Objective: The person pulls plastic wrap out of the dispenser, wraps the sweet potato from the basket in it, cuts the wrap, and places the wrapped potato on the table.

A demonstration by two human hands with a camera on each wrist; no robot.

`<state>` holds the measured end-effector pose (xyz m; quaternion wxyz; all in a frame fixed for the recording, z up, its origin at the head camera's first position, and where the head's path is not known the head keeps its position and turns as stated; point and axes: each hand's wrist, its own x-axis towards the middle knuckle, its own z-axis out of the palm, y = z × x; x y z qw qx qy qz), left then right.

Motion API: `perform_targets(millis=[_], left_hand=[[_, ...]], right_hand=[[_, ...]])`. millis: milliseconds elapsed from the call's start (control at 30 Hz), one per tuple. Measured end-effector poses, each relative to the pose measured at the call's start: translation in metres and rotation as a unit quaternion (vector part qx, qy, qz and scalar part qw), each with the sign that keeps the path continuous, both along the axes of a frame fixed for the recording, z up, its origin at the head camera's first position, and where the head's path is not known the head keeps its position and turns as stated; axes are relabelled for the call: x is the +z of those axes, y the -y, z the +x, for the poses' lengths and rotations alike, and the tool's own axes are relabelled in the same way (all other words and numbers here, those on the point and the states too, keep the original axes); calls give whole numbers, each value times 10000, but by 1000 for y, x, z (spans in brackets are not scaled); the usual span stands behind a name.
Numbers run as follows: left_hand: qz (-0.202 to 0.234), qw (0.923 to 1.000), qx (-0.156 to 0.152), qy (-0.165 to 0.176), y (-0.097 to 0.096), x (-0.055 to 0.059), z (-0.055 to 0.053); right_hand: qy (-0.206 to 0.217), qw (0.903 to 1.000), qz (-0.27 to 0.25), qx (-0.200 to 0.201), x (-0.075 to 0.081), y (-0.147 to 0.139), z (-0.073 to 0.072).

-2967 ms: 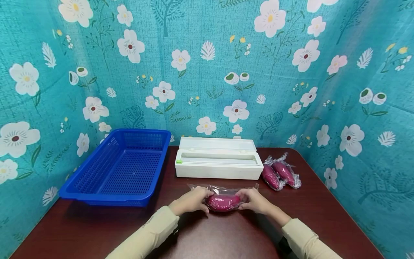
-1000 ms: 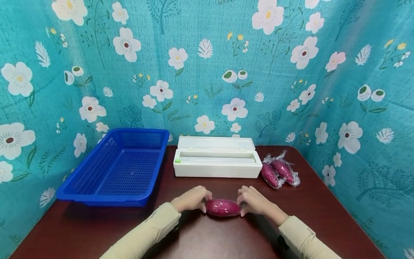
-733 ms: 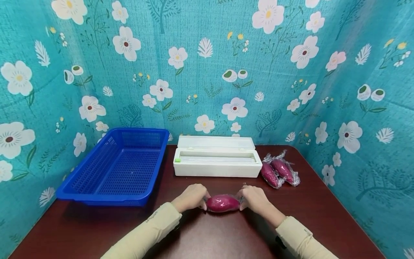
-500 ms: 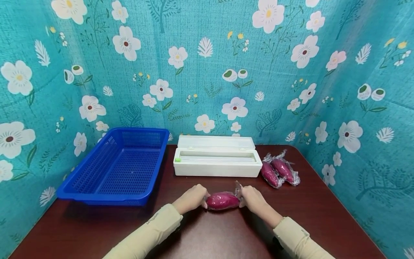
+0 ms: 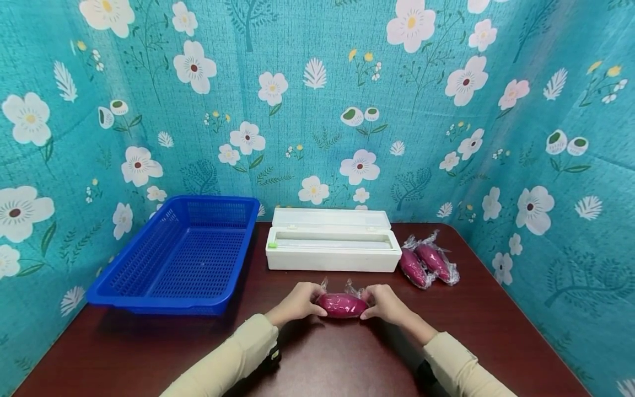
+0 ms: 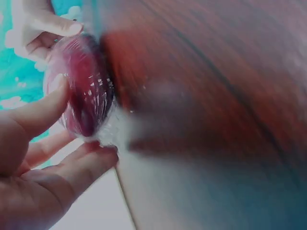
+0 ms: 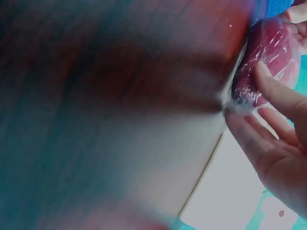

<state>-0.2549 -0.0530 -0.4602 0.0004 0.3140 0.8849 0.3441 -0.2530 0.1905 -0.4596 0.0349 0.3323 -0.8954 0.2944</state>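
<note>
A magenta sweet potato (image 5: 341,306) wrapped in clear cling film lies at the front of the white box, with twisted film ends (image 5: 349,288) standing up behind it. My left hand (image 5: 300,301) holds its left end, the thumb on the near side. At the right end, my right hand (image 5: 386,305) grips it with thumb and fingers. In the left wrist view the thumb presses the wrapped sweet potato (image 6: 81,86) while fingertips touch bunched film (image 6: 109,129). The right wrist view shows the thumb on the sweet potato (image 7: 271,57) and fingers under the gathered film.
A white cling film dispenser (image 5: 333,259) with a raised lid and green slide cutter (image 5: 272,245) stands at the back. Two wrapped sweet potatoes (image 5: 430,263) lie to its right. A blue plastic basket (image 5: 163,302) stands at the left. Floral cloth (image 5: 317,138) encloses the dark table (image 5: 327,364).
The loose film beside the sweet potato has been gathered and twisted at both ends. Those ends now stand behind it, and both hands have shifted their thumbs to its near side.
</note>
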Motion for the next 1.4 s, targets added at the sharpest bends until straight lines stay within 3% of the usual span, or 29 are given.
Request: perform_targets(millis=[100, 167, 300, 433, 500, 567, 700, 767, 1033, 1167, 1267, 1400], left_hand=[[564, 9977, 145, 339, 1, -1, -1], [799, 9948, 216, 592, 1, -1, -2], [1141, 9857, 317, 1201, 2, -3, -1], [1449, 9751, 139, 1675, 4, -5, -1], [1583, 9693, -44, 1880, 5, -6, -1], [1723, 9637, -278, 2022, 6, -7, -1], [1917, 9491, -578, 2430, 9, -9, 0], [1900, 9467, -614, 2528, 9, -9, 1], [1732, 9493, -551, 2566, 12, -8, 5], [1741, 9483, -693, 2561, 11, -6, 4], [1850, 9464, -729, 2546, 10, -6, 3], [1987, 9550, -408, 2163, 8, -6, 2]], right_hand=[[524, 9971, -402, 389, -2, 0, 0], [669, 9938, -493, 732, -3, -1, -1], [807, 9904, -405, 1043, -5, -3, -3], [878, 9880, -525, 1154, -7, -6, -4], [1107, 9839, -704, 1216, -7, -7, -4], [1574, 9739, -963, 1319, -7, -8, -3], [2511, 9432, -1491, 1584, -6, -8, -1], [2741, 9312, -1696, 1705, -6, -8, 1], [3272, 9073, -2028, 1691, -6, -9, 8], [3170, 9120, -2129, 1497, -4, -9, 12], [3008, 9206, -2147, 1259, -2, -9, 17], [2713, 9344, -2117, 918, 0, -14, 23]])
